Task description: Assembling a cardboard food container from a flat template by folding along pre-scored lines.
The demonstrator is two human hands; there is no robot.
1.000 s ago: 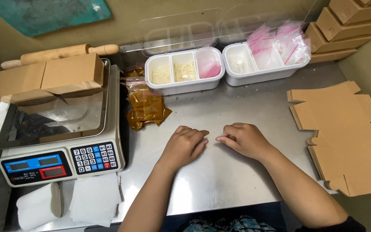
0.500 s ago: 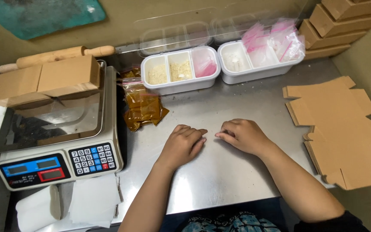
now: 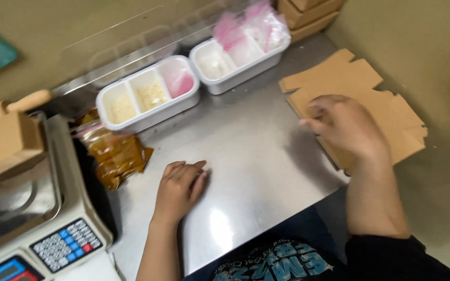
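steel counter [image 3: 256, 151] fills my view. my left hand [image 3: 179, 188] lies flat on it, fingers together, holding nothing — a brown pouch [image 3: 116, 156] sits just beside. my right hand [image 3: 347, 127] hovers over the flat cardboard blanks [image 3: 360, 88], fingers loosely curled; blurred, so i cannot tell whether it grips one.

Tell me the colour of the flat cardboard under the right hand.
Plain brown flat cardboard, head view.

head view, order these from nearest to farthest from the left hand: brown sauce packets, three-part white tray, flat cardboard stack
From the left hand:
1. Brown sauce packets, just to its left.
2. Three-part white tray, behind the packets.
3. Flat cardboard stack, far right, under the right hand.
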